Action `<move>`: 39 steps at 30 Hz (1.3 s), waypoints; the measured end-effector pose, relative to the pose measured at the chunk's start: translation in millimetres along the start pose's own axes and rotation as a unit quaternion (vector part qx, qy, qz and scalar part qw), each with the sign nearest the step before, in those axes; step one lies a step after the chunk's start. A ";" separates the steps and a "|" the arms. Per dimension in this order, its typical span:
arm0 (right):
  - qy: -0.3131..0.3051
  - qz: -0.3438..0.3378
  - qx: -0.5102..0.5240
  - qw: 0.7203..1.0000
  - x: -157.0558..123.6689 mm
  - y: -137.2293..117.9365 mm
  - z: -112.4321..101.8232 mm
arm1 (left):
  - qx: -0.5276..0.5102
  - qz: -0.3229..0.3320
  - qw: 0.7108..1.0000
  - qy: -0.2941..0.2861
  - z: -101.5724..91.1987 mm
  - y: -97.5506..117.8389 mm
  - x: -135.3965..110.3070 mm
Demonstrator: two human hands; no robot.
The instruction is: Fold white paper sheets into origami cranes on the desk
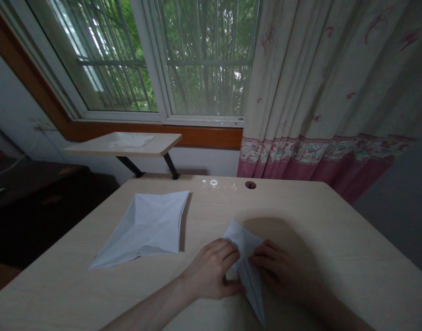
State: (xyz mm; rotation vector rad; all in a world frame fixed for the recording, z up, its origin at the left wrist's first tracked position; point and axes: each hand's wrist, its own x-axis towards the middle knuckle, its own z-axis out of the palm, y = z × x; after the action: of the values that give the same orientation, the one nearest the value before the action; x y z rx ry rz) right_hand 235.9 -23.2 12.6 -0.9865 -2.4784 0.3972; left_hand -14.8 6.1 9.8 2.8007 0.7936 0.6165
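The window [204, 59] fills the upper left and centre of the frame, and the curtain [334, 82] hangs down the upper right, its pink hem ending just behind the desk's far edge. The desk [351, 230] takes up the whole lower half. Its left edge slants down to the lower-left corner and its right edge runs off at lower right. The widest bare stretch is right of centre, from the hands out to that edge. A dark cabinet [35, 197] stands low at middle left, beyond the desk's left edge. A small shelf [162, 145] juts out below the sill, well clear of the desktop.

A creased white sheet [149, 227] lies flat left of centre, short of the left edge, with a narrow bare strip between it and the hands.

The paper [247, 250] lies at lower centre, folded to a point aimed at the bottom edge. The left hand [212, 271] curls over its left flap, thumb and fingers pinching it. The right hand [283, 271] lies loose — fingertips pressing the right flap flat, not clenched.

A hole [250, 185] sits near the far edge.
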 end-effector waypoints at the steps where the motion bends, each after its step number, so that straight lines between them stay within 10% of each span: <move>1: 0.004 -0.002 -0.001 1.000 0.0 -0.1 0.1 | -0.005 -0.002 1.000 -0.001 -0.4 0.2 0.3; 39: 0.000 0.016 -0.012 1.000 -1.6 4.0 0.8 | -0.068 -0.008 0.996 0.061 -3.1 -6.4 3.4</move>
State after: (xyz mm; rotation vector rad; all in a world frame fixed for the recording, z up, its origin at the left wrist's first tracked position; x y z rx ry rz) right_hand 238.9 -21.5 9.8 -1.0369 -2.4755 0.3777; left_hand -16.5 13.5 12.0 2.6529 0.7629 0.8130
